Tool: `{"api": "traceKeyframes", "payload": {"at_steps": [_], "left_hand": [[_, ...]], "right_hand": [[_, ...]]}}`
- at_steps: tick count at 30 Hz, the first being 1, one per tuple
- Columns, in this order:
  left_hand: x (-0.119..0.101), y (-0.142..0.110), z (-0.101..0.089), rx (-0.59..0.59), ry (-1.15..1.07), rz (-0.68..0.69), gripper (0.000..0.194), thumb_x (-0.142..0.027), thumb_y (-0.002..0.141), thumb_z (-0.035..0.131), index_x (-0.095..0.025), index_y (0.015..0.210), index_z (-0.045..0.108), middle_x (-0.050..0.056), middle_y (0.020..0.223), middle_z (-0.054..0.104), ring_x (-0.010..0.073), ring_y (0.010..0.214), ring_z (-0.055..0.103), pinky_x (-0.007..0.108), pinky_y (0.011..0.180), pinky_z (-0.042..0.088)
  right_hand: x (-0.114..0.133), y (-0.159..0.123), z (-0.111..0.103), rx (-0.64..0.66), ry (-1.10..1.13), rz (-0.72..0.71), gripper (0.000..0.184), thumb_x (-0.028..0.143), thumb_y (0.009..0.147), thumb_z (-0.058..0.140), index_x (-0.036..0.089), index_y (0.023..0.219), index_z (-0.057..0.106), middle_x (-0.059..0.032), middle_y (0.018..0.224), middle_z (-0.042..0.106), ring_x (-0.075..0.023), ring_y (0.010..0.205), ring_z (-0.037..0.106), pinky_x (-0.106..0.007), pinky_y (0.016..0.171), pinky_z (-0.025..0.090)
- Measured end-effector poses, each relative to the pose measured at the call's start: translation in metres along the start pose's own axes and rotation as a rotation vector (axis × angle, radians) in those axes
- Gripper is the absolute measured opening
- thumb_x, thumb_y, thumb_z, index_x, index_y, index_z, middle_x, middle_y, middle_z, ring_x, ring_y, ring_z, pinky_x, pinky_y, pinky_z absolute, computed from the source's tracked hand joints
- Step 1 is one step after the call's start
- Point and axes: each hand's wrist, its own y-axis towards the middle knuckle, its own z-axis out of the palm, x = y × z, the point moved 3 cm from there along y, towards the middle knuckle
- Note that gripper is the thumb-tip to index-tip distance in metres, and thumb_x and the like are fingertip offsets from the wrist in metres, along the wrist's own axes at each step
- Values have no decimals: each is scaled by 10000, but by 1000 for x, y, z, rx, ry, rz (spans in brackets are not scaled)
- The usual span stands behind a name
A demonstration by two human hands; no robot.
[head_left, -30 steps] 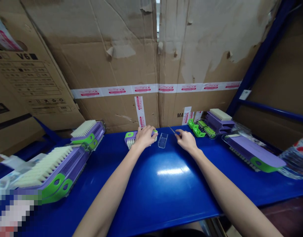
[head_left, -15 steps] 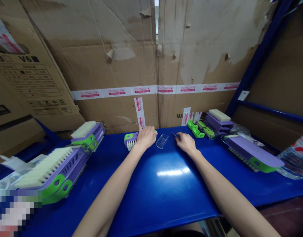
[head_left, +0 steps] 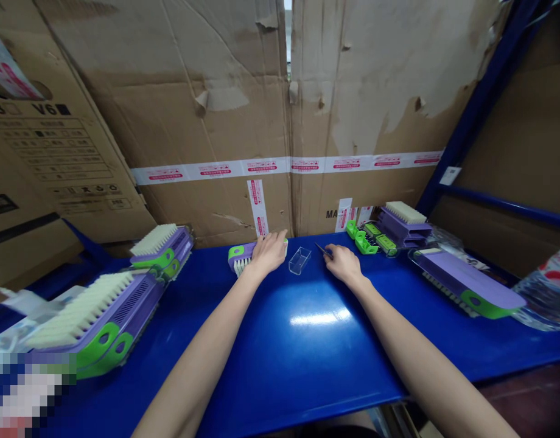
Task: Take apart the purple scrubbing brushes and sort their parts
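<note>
My left hand (head_left: 269,252) lies over a purple and green brush (head_left: 238,255) with pale bristles at the back of the blue table. Its fingers stretch across the brush top, fairly straight and partly apart, covering much of the brush. Right of it, a small clear plastic box (head_left: 299,261) sits on the table, touched by neither hand. My right hand (head_left: 343,263) is closed around a thin, dark, pointed tool (head_left: 323,249); its tip points left towards the clear box, and its exact kind cannot be made out.
Purple brushes (head_left: 97,310) are stacked at the left, with another pair (head_left: 161,249) behind. At the back right are bright green parts (head_left: 366,242) and a purple piece with bristles (head_left: 405,225). Another brush (head_left: 472,283) lies nearer. Cardboard (head_left: 216,134) walls the back.
The fingers of my left hand have straightened and lifted slightly over the brush. My right hand and the clear box have stayed almost still.
</note>
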Motion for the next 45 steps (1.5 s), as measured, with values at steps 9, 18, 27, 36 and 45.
{"api": "traceKeyframes", "payload": {"at_steps": [9, 18, 27, 36, 45], "left_hand": [[-1, 3, -2, 81, 52, 42, 278, -257, 941, 325, -168, 1082, 548, 104, 1070, 627, 229, 1032, 568, 344, 837, 415], [-3, 3, -9, 111, 18, 1, 230, -319, 922, 420, -144, 1029, 523, 126, 1053, 636, 240, 979, 609, 328, 799, 441], [-1, 2, -9, 69, -46, -65, 301, -462, 893, 463, -186, 994, 529, 105, 1004, 664, 249, 927, 638, 324, 739, 444], [7, 5, -4, 143, -117, 22, 296, -301, 768, 613, -219, 1050, 579, 63, 1095, 654, 241, 1047, 590, 342, 883, 432], [10, 6, -5, 112, -204, -3, 303, -344, 783, 635, -268, 1076, 638, 13, 1114, 677, 220, 1045, 601, 318, 893, 436]], "right_hand": [[1, 1, 1, 10, -7, -3, 307, 284, 861, 459, 222, 1132, 590, -80, 1085, 649, -235, 996, 601, -296, 731, 441], [1, 0, -1, 10, -9, 1, 306, 276, 858, 456, 226, 1128, 591, -77, 1075, 649, -232, 975, 608, -286, 717, 439], [1, -1, -1, 17, 0, 5, 299, 274, 866, 463, 228, 1133, 590, -78, 1082, 651, -227, 983, 608, -277, 724, 443], [1, -1, -2, 22, 6, 7, 311, 274, 863, 462, 229, 1142, 592, -84, 1091, 646, -227, 980, 608, -285, 741, 445], [2, -1, -1, 10, -2, 4, 305, 269, 861, 467, 223, 1135, 593, -82, 1080, 651, -230, 983, 609, -282, 722, 445]]}}
